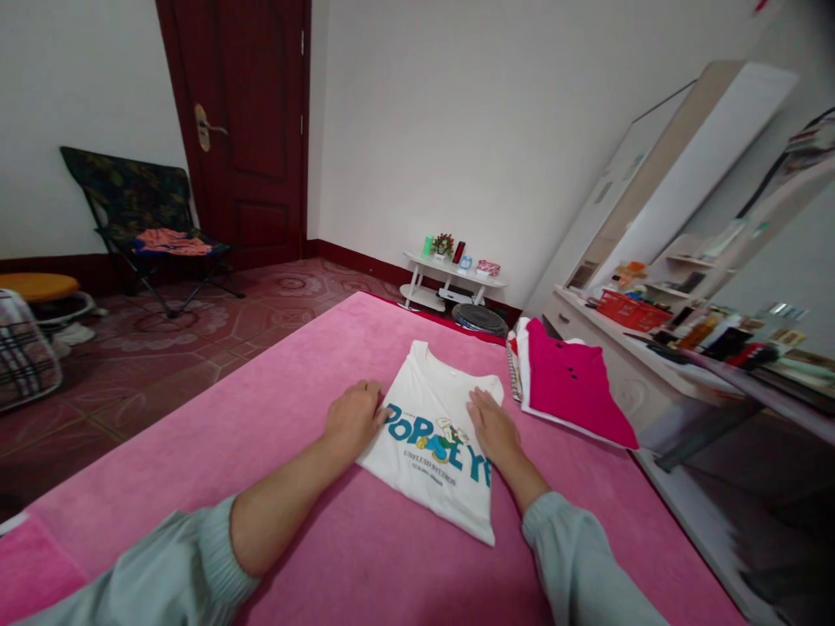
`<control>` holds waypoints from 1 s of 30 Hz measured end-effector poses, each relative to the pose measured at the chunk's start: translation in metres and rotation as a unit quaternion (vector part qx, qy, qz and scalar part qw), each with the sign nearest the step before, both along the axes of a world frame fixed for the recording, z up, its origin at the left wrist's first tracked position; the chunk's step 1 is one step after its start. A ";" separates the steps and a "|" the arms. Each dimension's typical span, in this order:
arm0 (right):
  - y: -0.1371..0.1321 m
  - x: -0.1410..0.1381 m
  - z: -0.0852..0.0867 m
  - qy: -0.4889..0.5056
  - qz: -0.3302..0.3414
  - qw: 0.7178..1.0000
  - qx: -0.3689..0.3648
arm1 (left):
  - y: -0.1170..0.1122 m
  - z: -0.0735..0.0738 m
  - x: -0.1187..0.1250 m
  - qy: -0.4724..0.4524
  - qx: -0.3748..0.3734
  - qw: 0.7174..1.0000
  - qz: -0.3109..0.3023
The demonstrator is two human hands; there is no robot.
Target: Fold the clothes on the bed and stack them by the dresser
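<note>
A white T-shirt with blue lettering and a cartoon print lies folded on a pink bed cover, its neckline away from me. My left hand rests at the shirt's left edge, thumb side against the fabric and fingers loosely bent, their tips partly hidden. On the opposite edge, my right hand lies with its fingers stretched out flat over the cloth. Just right of the shirt sits a stack of folded clothes, a bright pink garment on top.
A dresser with a red basket and bottles stands along the right. Beyond the bed is a small white table with ornaments. At the left are a folding chair holding clothing and a dark red door.
</note>
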State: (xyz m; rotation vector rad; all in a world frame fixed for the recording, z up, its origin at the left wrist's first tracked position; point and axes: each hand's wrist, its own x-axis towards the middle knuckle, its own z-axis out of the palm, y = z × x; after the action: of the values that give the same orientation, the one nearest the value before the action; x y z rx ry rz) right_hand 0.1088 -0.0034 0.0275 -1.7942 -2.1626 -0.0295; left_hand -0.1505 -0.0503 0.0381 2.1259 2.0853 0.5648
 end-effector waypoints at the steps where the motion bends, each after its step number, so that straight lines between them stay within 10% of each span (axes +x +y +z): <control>1: 0.008 0.002 0.002 -0.015 -0.031 0.999 -0.015 | 0.001 -0.001 -0.001 0.007 -0.012 1.000 0.006; 8: 0.067 -0.049 0.033 0.015 -0.051 0.999 -0.003 | 0.006 -0.002 -0.001 0.007 -0.034 0.999 0.021; 14: 0.098 -0.095 0.013 0.068 -0.103 0.992 -0.014 | 0.007 -0.004 -0.003 -0.006 -0.035 0.999 0.027; 30: 0.122 -0.098 -0.004 0.063 -0.149 0.984 0.072 | 0.009 -0.001 0.002 0.003 -0.077 0.996 0.051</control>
State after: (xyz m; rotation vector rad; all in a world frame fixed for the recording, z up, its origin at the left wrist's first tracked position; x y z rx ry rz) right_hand 0.0104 0.1189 0.0236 -1.9605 -1.7454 -0.1359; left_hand -0.1484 -0.0409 0.0368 1.9490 2.1734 0.3949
